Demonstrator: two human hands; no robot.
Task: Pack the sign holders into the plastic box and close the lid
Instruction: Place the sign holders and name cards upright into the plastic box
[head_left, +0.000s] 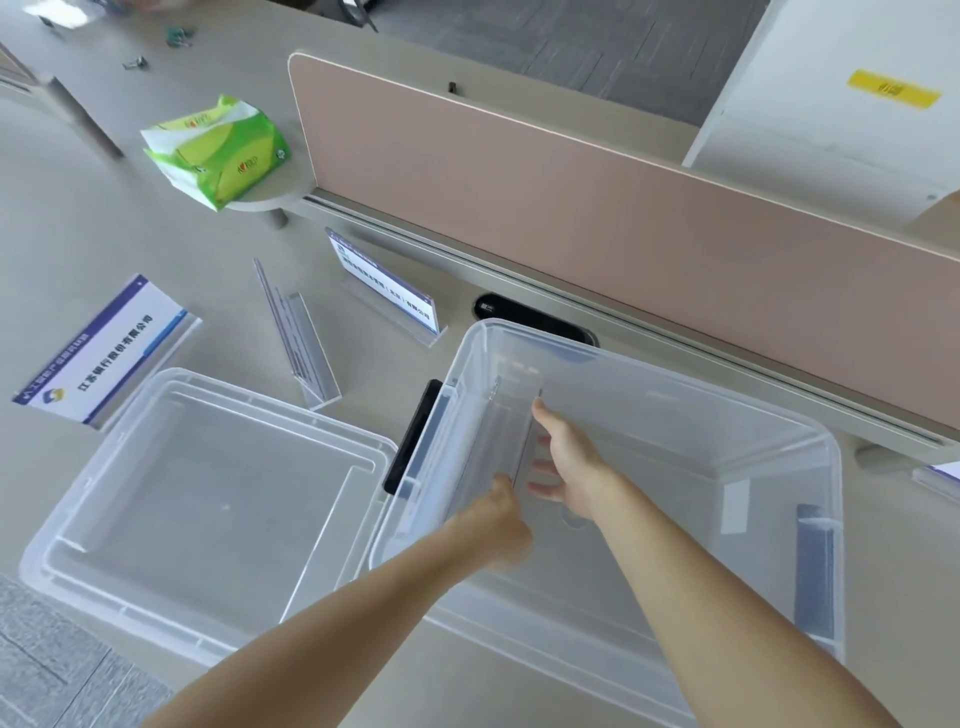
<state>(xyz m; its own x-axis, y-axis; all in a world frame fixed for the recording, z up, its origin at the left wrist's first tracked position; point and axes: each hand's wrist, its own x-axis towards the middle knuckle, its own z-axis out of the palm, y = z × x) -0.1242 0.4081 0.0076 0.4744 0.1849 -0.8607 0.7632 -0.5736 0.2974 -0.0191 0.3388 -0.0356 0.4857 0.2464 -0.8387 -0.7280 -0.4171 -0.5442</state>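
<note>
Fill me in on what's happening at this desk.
A person is packing sign holders into a clear box. Both hands, left and right, are inside it, setting a holder against its left wall. Three more holders wait on the desk. The lid lies beside the box.

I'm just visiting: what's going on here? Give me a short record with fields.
Activity: packing sign holders into a clear plastic box
Hands: left hand and right hand inside the box, positioning a clear sign holder near its left wall
Lid: off, on the desk left of the box
Unpacked: three sign holders on the desk
</note>
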